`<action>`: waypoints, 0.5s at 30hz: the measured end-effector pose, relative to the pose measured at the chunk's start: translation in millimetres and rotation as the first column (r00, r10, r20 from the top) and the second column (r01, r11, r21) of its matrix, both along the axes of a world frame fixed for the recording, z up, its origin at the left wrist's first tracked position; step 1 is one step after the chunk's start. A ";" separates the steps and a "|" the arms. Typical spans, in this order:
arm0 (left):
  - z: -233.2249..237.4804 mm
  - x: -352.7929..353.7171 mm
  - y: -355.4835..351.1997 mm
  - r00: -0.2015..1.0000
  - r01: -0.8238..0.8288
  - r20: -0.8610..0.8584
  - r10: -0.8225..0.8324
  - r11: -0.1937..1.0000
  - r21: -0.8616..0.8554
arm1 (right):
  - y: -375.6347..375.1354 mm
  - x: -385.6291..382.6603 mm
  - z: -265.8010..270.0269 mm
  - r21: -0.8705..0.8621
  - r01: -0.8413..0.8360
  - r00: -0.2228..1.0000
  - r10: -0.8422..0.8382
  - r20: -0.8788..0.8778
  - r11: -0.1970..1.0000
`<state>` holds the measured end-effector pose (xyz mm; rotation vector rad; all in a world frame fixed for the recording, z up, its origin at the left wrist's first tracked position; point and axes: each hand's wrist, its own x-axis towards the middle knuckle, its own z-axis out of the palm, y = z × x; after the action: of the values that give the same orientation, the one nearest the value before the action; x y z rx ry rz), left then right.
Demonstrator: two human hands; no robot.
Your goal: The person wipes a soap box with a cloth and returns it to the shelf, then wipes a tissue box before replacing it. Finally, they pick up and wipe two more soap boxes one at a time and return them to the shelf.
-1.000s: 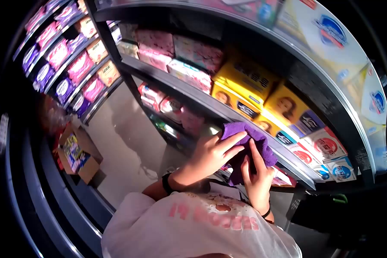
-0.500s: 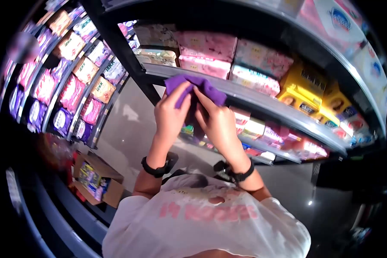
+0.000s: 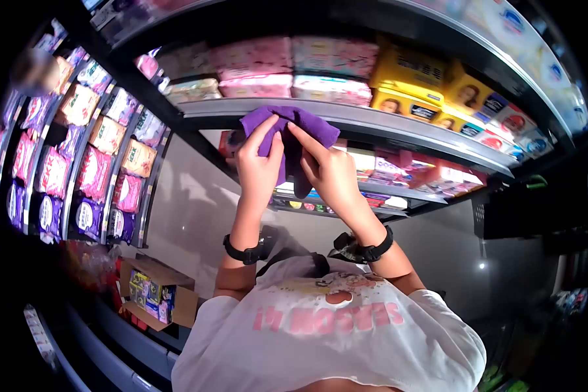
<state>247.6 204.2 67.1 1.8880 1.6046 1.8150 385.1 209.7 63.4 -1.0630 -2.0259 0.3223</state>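
Note:
A purple cloth (image 3: 315, 130) is bunched between my two hands, up against the front edge of the shelf (image 3: 362, 121). My left hand (image 3: 259, 166) pinches its left part, the index finger stretched up along the fabric. On the cloth's right part, my right hand (image 3: 331, 171) also has its fingers closed, index finger pointing up and thumb below. One end of the cloth hangs down between the hands. Above them on the shelf sit pink tissue packs (image 3: 255, 62) and pale floral packs (image 3: 333, 59).
Yellow boxes (image 3: 408, 72) stand farther right on the same shelf. Below is a lower shelf of small packages (image 3: 389, 166). At left, a rack holds pads in coloured packs (image 3: 95, 173). An opened cardboard box (image 3: 183, 304) with small packs sits at lower left.
My hands and the cloth have moved right along the shelf edge, now below the floral packs' left side. The view has turned, so the shelf goods appear farther left. Both hands keep their hold.

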 end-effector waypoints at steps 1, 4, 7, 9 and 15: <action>-2.6 8.0 0.9 0.999 0.028 -0.031 -0.029 0.998 -0.048 | -2.3 10.4 0.3 -0.014 0.034 0.999 -0.034 0.006 0.999; -7.8 45.3 5.2 0.995 0.096 0.044 -0.094 0.995 -0.039 | -9.2 45.4 1.7 -0.011 0.100 0.994 -0.100 -0.049 0.995; -9.1 88.7 7.6 0.975 0.215 0.061 -0.214 0.976 -0.019 | -14.4 86.2 -2.6 0.023 0.213 0.976 -0.212 -0.054 0.977; -11.6 118.6 12.4 0.966 0.257 -0.020 -0.257 0.966 0.010 | -20.6 115.8 -2.2 0.035 0.316 0.948 -0.314 -0.051 0.948; -3.9 211.7 5.8 0.915 0.359 -0.167 -0.366 0.930 -0.074 | -36.9 197.8 1.2 -0.008 0.546 0.832 -0.543 -0.114 0.838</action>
<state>459.3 210.0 63.2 2.2043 1.2120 1.4861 583.0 172.8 64.6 -1.5139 -1.5347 0.0508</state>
